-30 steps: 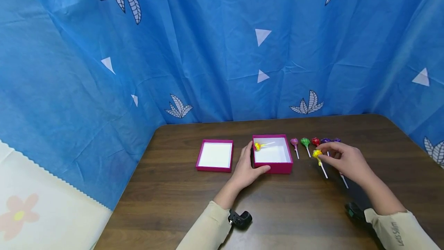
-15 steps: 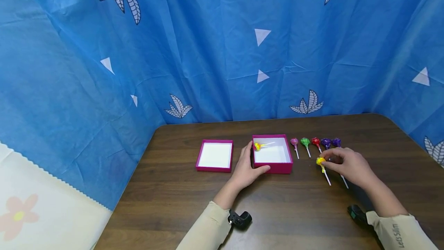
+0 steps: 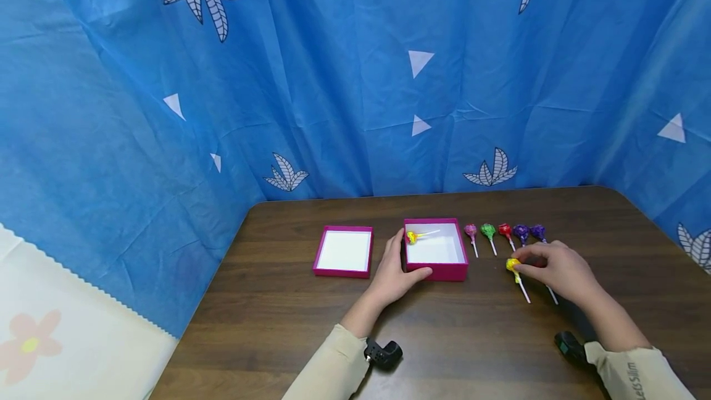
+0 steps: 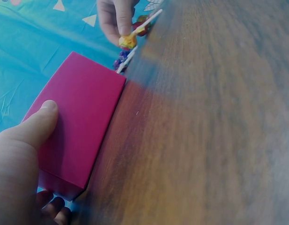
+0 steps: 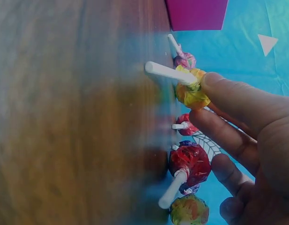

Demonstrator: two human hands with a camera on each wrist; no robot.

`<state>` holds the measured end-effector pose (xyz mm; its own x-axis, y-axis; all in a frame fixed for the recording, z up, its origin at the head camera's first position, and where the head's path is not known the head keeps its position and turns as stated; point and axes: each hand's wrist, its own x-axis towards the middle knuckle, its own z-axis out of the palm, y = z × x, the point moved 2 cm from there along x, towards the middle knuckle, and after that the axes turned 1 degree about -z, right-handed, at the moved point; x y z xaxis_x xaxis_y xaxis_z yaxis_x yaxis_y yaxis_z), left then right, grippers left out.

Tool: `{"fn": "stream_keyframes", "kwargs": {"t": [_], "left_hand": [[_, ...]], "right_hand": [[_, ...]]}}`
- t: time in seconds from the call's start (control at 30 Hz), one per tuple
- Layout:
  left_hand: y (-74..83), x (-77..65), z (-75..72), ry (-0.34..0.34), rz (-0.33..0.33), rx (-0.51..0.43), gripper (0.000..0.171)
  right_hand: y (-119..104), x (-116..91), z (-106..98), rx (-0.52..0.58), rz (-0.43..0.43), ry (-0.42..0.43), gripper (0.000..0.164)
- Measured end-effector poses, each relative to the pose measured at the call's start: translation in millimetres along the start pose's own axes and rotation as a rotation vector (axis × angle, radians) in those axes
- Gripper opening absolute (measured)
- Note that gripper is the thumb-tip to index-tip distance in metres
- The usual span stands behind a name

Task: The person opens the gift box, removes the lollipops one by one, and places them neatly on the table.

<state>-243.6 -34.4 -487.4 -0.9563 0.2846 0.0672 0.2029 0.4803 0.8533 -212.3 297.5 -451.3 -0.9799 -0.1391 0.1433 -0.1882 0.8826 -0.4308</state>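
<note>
Between right thumb and fingers, my right hand [image 3: 561, 270] pinches a yellow-wrapped lollipop [image 3: 512, 265] by its candy end, its white stick slanting toward me. The right wrist view shows a red lollipop [image 5: 191, 164] close under these fingers. My left hand [image 3: 391, 273] holds a magenta box [image 3: 439, 272] at its left front corner, with the thumb [image 4: 47, 112] on the front wall and the other fingers around the left side. Inside the white-lined box lies another yellow lollipop [image 3: 412, 237], near the left wall.
Right of the box lie pink [image 3: 471, 231], green [image 3: 488, 231], red [image 3: 504, 230] and two purple lollipops [image 3: 521, 233] in a row. A lid [image 3: 342, 273] with a white inside rests left of the box. The wooden table ends at a blue curtain [image 3: 355, 110].
My right hand has moved slightly right and toward me with the yellow lollipop, uncovering more of the red and purple ones. The left hand stays on the box.
</note>
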Motion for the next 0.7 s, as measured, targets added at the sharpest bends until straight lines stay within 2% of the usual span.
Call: {"fn": "stream_keyframes", "kwargs": {"t": [0.7], "left_hand": [[-1.2,-0.4,0.6,0.001,-0.004,0.004,0.101]], "right_hand": [[-2.3,0.1,1.3,-0.059,-0.008,0.024,0.025]]}}
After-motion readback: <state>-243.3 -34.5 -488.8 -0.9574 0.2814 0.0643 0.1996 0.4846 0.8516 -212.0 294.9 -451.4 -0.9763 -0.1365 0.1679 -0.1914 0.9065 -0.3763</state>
